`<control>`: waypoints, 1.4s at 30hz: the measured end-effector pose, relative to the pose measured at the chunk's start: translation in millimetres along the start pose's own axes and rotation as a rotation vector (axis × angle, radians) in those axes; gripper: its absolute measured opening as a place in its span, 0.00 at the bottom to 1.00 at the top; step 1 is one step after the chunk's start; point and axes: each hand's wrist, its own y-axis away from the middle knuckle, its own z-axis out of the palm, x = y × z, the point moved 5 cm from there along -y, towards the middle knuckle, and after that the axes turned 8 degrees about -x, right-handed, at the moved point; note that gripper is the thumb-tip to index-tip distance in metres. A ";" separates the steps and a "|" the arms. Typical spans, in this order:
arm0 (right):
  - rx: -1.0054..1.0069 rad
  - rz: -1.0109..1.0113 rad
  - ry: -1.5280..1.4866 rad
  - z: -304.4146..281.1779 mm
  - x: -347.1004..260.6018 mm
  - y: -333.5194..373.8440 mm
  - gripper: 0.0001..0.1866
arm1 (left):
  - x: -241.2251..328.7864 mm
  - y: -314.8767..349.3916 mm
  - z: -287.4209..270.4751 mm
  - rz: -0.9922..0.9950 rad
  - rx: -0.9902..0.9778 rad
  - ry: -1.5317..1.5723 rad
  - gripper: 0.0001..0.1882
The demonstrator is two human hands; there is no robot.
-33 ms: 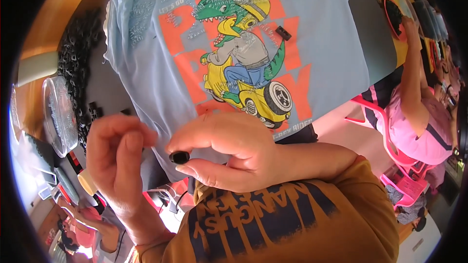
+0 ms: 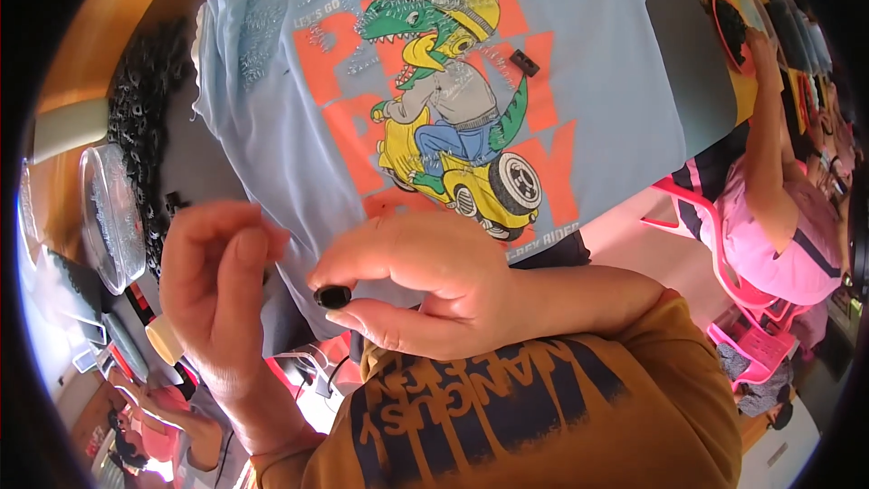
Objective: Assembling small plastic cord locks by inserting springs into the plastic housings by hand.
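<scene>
My right hand pinches a small black plastic part between thumb and forefinger, its rounded end facing left. Close by on the left, my left hand is raised with its fingers curled in toward the thumb. What its fingertips hold, if anything, I cannot make out. Beneath both hands a light blue T-shirt with a cartoon dinosaur print lies spread over the table. Many tiny clear, shiny pieces are scattered on its upper left and over the print. One black rectangular part rests on the cloth by the dinosaur's tail.
A long heap of small black parts lines the table's left side. Beside it stands a clear plastic tray with shiny pieces inside. At right, a person in pink sits on a pink chair, reaching into a red bowl.
My left hand has shifted slightly upward, covering small black parts that showed behind it. My right hand keeps its pinch on the black part.
</scene>
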 end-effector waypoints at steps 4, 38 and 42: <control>-0.036 -0.056 0.074 2.7 -0.3 0.3 0.14 | 7.8 -30.9 13.3 0.143 -0.031 -0.358 0.05; 0.004 0.031 0.044 -3.3 6.0 -8.2 0.12 | 13.2 7.5 7.1 0.102 -0.095 -0.083 0.08; -0.028 -0.001 0.082 0.0 5.1 -7.6 0.14 | 11.3 11.9 7.5 0.133 -0.100 -0.141 0.10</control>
